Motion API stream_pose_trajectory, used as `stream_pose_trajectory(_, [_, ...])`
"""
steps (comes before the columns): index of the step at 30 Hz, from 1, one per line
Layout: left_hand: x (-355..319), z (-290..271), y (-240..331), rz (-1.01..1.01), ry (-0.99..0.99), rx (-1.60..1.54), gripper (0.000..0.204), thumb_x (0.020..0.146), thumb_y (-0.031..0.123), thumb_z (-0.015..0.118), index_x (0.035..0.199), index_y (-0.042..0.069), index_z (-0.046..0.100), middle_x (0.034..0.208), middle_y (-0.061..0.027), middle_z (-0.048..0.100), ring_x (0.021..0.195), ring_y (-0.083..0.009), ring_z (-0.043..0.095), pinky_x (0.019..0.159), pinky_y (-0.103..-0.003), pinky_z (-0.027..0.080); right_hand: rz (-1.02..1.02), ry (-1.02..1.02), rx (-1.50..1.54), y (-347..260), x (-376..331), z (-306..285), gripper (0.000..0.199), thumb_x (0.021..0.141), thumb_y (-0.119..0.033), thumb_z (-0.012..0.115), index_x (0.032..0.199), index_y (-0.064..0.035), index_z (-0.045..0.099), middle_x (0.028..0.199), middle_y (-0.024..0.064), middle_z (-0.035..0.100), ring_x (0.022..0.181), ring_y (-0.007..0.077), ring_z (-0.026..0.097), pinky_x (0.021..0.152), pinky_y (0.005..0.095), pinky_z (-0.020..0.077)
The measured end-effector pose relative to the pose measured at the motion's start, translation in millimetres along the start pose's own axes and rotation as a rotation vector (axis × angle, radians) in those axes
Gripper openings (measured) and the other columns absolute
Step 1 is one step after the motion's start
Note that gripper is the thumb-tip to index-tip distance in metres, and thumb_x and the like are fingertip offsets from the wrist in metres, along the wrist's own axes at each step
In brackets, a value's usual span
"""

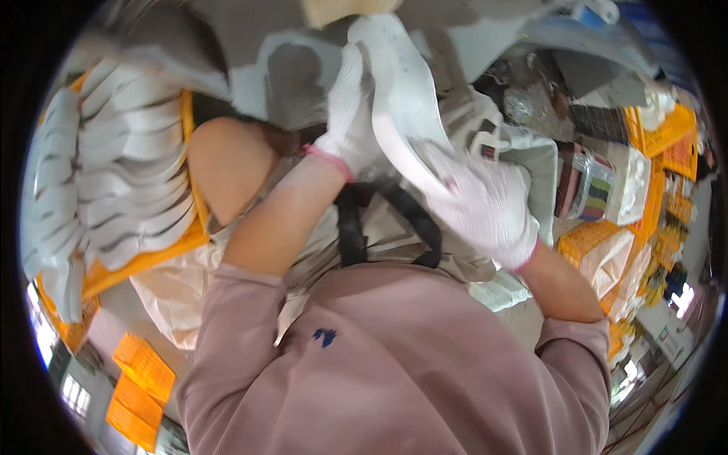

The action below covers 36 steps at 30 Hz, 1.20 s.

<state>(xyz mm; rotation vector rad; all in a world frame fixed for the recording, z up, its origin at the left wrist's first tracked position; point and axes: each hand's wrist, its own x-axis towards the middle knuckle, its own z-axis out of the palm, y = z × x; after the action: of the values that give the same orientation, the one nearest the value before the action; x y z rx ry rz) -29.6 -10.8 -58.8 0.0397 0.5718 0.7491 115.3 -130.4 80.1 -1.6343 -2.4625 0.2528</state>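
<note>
A white curved piece, shaped like a shoe sole (pixel 406 91), stands tilted in front of my lap. Its far end reaches up beside a pale wood-coloured block (pixel 345 9). My left hand (pixel 353 117), in a white knit glove with a pink cuff, grips the sole's left side, fingers pointing away from me. Gloved the same way, my right hand (pixel 485 201) closes round the near end, its fingers slightly blurred. Behind them spreads a grey surface (pixel 250 83) with dark patches.
At my left, an orange crate (pixel 199 201) holds several stacked white soles (pixel 133 167). More orange crates (pixel 136 387) stand behind it. To the right are a bundle of coloured strips (pixel 599 186), orange baskets (pixel 584 243) and clear plastic wrap (pixel 531 106).
</note>
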Motion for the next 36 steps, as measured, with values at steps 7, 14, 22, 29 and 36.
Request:
stream_pose_trajectory(7, [38,15,70,0.629,0.026,0.652,0.050,0.106,0.049,0.051,0.119,0.004,0.068,0.107,-0.0161,0.073,0.099,-0.0328,0.072,0.087,-0.048,0.061,0.389,0.173,0.078,-26,99,16,0.048,0.092,-0.026,0.081,0.135,-0.0057,0.074,0.105,0.0165,0.079,0.083,0.0340,0.077,0.072,0.0417,0.0606])
stream_pose_trajectory(14, [51,-8,59,0.716,0.061,1.333,0.038,0.108,0.030,0.061,0.137,0.005,0.062,0.130,-0.0110,0.070,0.124,-0.0224,0.065,0.108,-0.036,0.050,0.325,0.336,0.023,-33,103,20,0.016,0.093,-0.026,0.077,0.103,-0.0143,0.077,0.083,0.0110,0.073,0.075,0.0335,0.073,0.065,0.0434,0.0577])
stream_pose_trajectory(22, [46,-18,39,0.315,-0.252,0.497,0.052,0.111,0.054,0.050,0.134,0.008,0.054,0.115,-0.0141,0.067,0.100,-0.0277,0.071,0.091,-0.048,0.059,0.398,0.086,0.516,-4,117,25,0.034,0.082,-0.034,0.076,0.096,-0.0030,0.073,0.090,0.0219,0.074,0.087,0.0445,0.073,0.080,0.0472,0.0583])
stream_pose_trajectory(29, [62,-9,67,0.611,-0.155,0.717,0.035,0.109,0.039,0.056,0.130,0.010,0.062,0.116,-0.0101,0.069,0.099,-0.0265,0.071,0.087,-0.041,0.060,0.675,-0.065,1.277,-34,133,-10,0.077,0.080,-0.018,0.085,0.149,-0.0010,0.055,0.130,0.0150,0.070,0.111,0.0254,0.073,0.091,0.0357,0.0597])
stream_pose_trajectory(36, [30,-6,31,-0.040,-0.130,-0.281,0.064,0.107,0.075,0.036,0.133,0.021,0.060,0.101,-0.0065,0.065,0.087,-0.0296,0.066,0.073,-0.044,0.055,0.466,-0.011,0.499,-68,62,5,0.068,0.085,-0.028,0.083,0.141,0.0005,0.059,0.126,0.0258,0.066,0.112,0.0405,0.068,0.095,0.0490,0.0557])
